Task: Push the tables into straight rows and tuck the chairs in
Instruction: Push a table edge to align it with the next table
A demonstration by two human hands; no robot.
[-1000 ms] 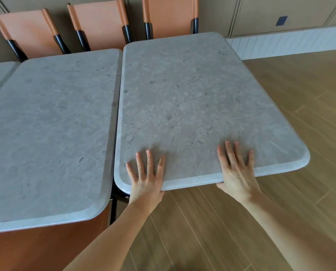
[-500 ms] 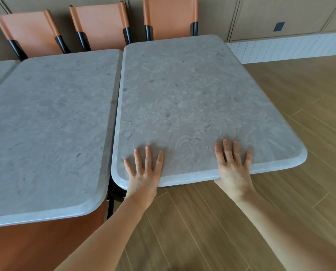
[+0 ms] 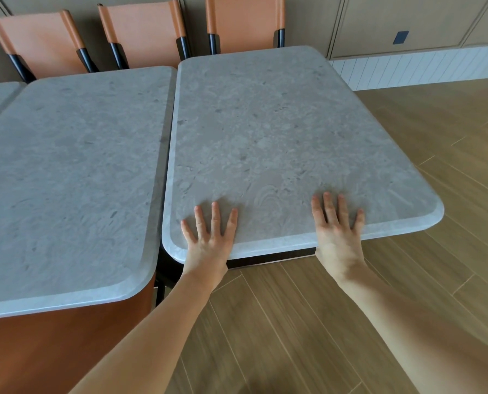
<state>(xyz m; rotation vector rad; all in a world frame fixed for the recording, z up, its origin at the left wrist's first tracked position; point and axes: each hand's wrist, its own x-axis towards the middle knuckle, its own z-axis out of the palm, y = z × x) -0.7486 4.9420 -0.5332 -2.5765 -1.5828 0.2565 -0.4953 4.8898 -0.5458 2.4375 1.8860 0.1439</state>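
left hand (image 3: 208,240): lay flat, fingers spread, gripping nothing, pressing the right table (image 3: 279,132) forward.
right hand (image 3: 338,233): likewise flat, squaring the push.

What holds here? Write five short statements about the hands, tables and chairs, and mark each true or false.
1. Both hands lie flat on the right table. True.
2. The left hand grips a chair back. False: it rests open on the tabletop's near edge.
3. Three orange chairs stand behind the tables. True.
4. The right hand holds a cloth. False: it holds nothing.
5. The right table's near edge sits farther back than the left table's. True.
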